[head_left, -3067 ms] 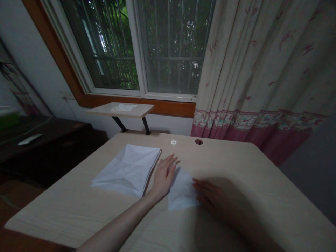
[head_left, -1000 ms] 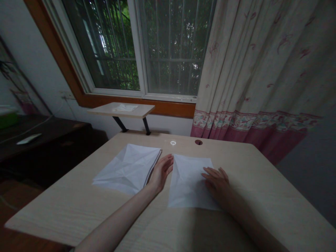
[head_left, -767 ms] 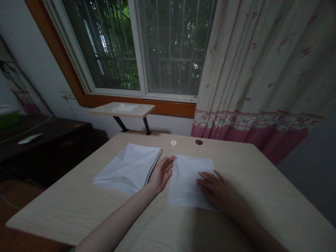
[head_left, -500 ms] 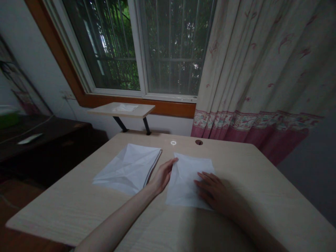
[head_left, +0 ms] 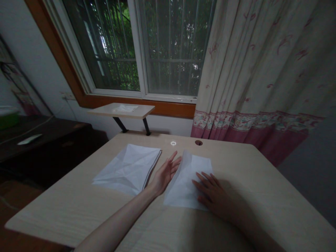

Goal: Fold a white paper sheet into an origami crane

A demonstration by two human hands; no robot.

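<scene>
The white sheet [head_left: 194, 168] is lying on the table [head_left: 249, 168] just right of a creased paper stack [head_left: 128, 168], the left hand [head_left: 165, 173], fingers open, is propping up its left edge, and the right hand [head_left: 211, 194] is pressing it flat with fingers spread, so the fold appears barely begun, with no new crease set.

Pale wood-grain desk top [head_left: 78, 210]: smooth, matt, looks like laminate board. Thin white paper sheet [head_left: 183, 189]: matt, softly creased, limp at the raised left edge. White stack of creased paper sheets [head_left: 128, 168]: same matt stock, sharper fold lines. Cream curtain with pink printed border [head_left: 262, 70]: woven cloth, matt, heavy folds. Window glass [head_left: 170, 52] glossy; white window frame [head_left: 139, 70] smooth, plastic or painted metal, can't tell. Brown sill trim [head_left: 168, 107]: wood, dull sheen. Small pale shelf board [head_left: 120, 111], matt, on black metal brackets [head_left: 146, 126]. Dark cabinet [head_left: 52, 140]: wood, matt.
</scene>
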